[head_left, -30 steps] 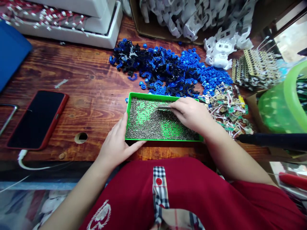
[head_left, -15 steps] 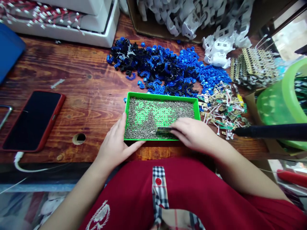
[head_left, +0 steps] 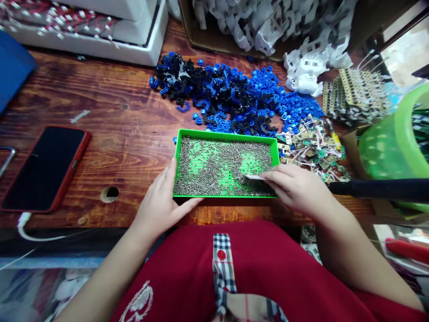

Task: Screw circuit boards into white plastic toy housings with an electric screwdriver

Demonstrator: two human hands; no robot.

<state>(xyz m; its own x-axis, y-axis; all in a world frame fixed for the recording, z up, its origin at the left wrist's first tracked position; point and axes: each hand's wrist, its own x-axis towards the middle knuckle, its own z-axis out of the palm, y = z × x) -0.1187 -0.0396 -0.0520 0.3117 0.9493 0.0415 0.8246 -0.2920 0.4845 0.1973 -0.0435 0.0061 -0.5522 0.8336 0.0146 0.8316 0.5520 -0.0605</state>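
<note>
A green tray (head_left: 177, 152) full of several small silver screws (head_left: 208, 172) sits on the wooden table (head_left: 127, 116) near its front edge. My left hand (head_left: 161, 201) lies against the tray's front left corner, fingers spread along the rim. My right hand (head_left: 298, 188) is over the tray's front right corner, fingers pinched on a small flat scraper (head_left: 251, 177) whose tip lies among the screws.
Behind the tray lies a heap of blue and black plastic parts (head_left: 231, 96). Small wired circuit boards (head_left: 311, 145) are piled to the right, white plastic shells (head_left: 304, 74) and a cardboard box behind. A red-cased phone (head_left: 43, 167) lies left, a green tub (head_left: 398, 143) right. A table hole (head_left: 110, 193) shows.
My right hand swept the scraper from the tray's far side to its front edge, then right to the front right corner, shifting the screws. My left hand stayed on the tray.
</note>
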